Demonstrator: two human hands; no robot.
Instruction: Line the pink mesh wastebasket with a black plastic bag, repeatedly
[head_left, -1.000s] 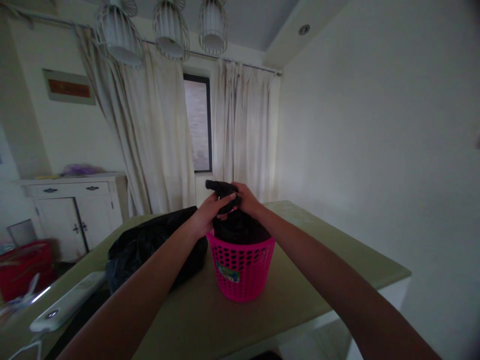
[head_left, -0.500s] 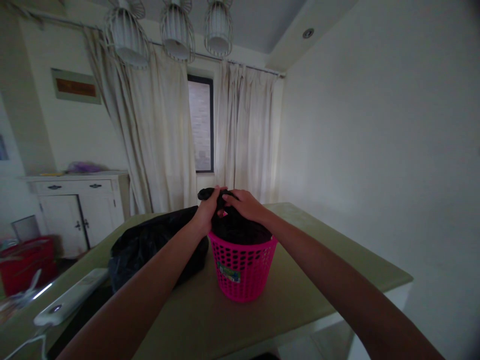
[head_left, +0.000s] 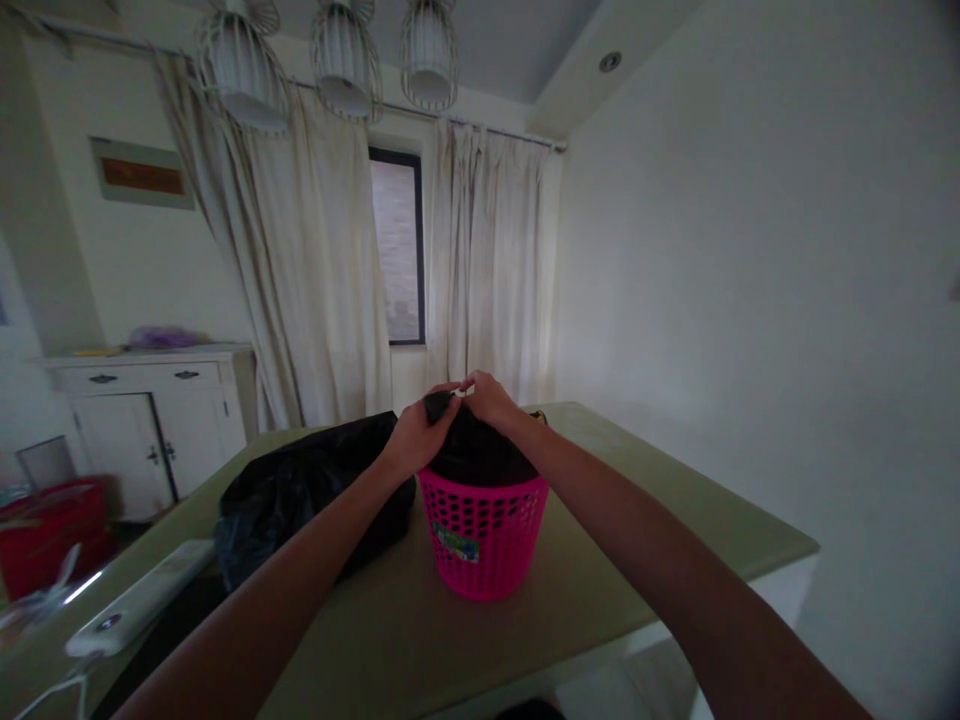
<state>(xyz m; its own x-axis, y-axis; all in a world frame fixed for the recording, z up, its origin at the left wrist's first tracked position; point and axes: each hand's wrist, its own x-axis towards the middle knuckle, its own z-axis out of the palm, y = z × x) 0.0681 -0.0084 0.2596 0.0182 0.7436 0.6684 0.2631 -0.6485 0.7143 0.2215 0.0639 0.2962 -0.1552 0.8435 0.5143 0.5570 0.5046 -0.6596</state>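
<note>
A pink plastic basket [head_left: 486, 545] with round holes and a colourful label stands upright on the table. Soft black material [head_left: 480, 455] fills its top; whether it is cloth or thin plastic, I cannot tell. Above the far part of the rim, my left hand [head_left: 421, 432] is closed on a bunched piece of this material. My right hand [head_left: 491, 400] pinches close beside it, fingertips almost meeting the left ones. A small white bit [head_left: 460, 393] shows between the fingertips. The far rim is hidden by hands and material. A shiny black plastic bag [head_left: 300, 485] lies left of the basket, partly behind my left forearm.
A long white power strip [head_left: 142, 598] with a cable lies on the green tabletop [head_left: 600, 600] at left. Beyond the table's left edge are a red container [head_left: 56, 530] and a white cabinet [head_left: 150, 420]. Caged lamps [head_left: 345, 65] hang overhead.
My right hand has drawn its fingers into a pinch, and the bunched black end at the left hand sticks out less. A small white bit now shows. The view has shifted slightly.
</note>
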